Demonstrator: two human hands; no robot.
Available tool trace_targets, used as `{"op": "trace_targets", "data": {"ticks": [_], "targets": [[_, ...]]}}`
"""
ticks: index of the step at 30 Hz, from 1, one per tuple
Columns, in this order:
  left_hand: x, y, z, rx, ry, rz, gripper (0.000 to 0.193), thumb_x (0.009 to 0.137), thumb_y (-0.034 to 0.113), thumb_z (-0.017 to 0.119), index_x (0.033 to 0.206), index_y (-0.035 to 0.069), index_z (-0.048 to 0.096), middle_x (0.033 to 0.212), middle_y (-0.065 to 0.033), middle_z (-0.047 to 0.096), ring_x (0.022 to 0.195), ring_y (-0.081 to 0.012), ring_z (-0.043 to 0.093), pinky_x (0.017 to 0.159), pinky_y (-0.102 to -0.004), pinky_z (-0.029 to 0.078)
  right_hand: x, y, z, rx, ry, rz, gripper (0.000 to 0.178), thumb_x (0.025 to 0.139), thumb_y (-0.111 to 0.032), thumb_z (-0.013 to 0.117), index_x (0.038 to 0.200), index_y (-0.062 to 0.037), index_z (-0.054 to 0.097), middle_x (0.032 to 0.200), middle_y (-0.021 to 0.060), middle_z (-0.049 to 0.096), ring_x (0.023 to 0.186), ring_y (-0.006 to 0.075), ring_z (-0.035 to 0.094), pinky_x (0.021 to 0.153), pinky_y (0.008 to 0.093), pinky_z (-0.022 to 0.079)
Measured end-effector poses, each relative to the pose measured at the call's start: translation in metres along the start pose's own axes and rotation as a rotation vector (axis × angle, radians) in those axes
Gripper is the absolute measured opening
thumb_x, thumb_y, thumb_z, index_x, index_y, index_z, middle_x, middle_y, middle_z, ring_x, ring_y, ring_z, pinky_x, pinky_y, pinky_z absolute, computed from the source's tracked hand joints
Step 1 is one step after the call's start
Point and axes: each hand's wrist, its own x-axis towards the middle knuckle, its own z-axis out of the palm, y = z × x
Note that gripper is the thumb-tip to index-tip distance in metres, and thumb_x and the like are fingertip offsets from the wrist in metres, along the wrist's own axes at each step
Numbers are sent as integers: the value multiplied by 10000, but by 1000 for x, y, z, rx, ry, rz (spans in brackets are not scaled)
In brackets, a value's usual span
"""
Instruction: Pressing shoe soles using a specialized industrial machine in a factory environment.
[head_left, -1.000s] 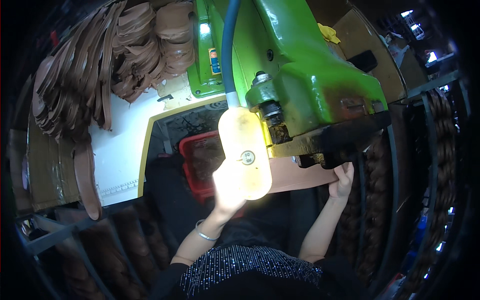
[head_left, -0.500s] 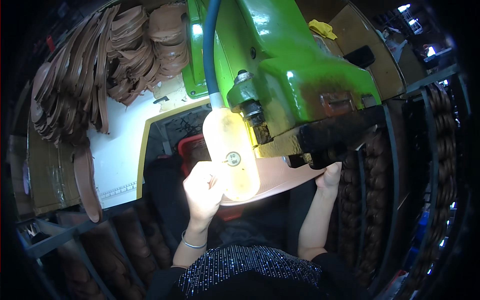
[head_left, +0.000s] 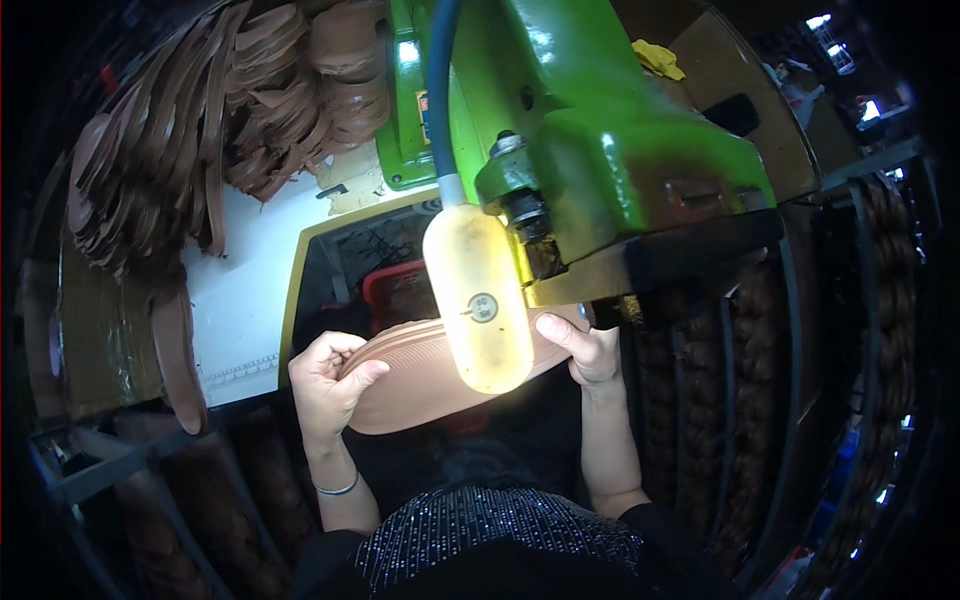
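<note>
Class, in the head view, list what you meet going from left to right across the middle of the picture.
Stack of brown leather pieces → left hand → glowing yellowish lamp → right hand → dark rack of brown pieces.

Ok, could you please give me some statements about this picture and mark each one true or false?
1. Both hands hold the brown sole. True: the left hand grips its left end, the right hand its right end, on the brown sole.
2. The machine is red. False: the machine is green.
3. A glowing lamp hangs in front of the sole. True.
4. The pile of brown pieces lies at the right. False: the pile of brown pieces lies at the upper left.
5. The left wrist wears a bracelet. True.
</note>
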Motion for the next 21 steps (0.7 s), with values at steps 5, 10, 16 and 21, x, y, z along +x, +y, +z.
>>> {"op": "trace_targets", "data": {"ticks": [5,10,16,21], "targets": [[-13,-6,39,79,127,126,248,665,18,788,785,5,571,709,-34,617,627,-67,572,571,-203,472,0,-9,-36,-203,31,-93,396,691,14,705,1059,15,559,918,47,631,819,120,603,764,249,474],[6,-22,98,210,57,428,224,697,27,734,856,-27,585,706,-99,622,623,-166,633,594,-258,504,-11,-22,-103,-186,240,-106,418,762,-182,734,1078,-18,515,971,49,586,886,123,556,818,245,434],[30,-11,102,252,-53,593,113,720,21,625,791,-32,554,661,-110,571,566,-187,582,534,-274,460,-10,-31,-94,-140,339,-140,311,797,-174,680,1021,-21,529,943,52,579,874,128,543,798,246,422],[25,-8,80,-34,-19,252,143,683,-40,618,681,5,483,575,-21,462,492,-64,421,476,-215,352,3,-22,-62,-66,285,-59,282,781,-103,637,1033,-22,538,929,45,571,862,125,539,793,247,414]]}}
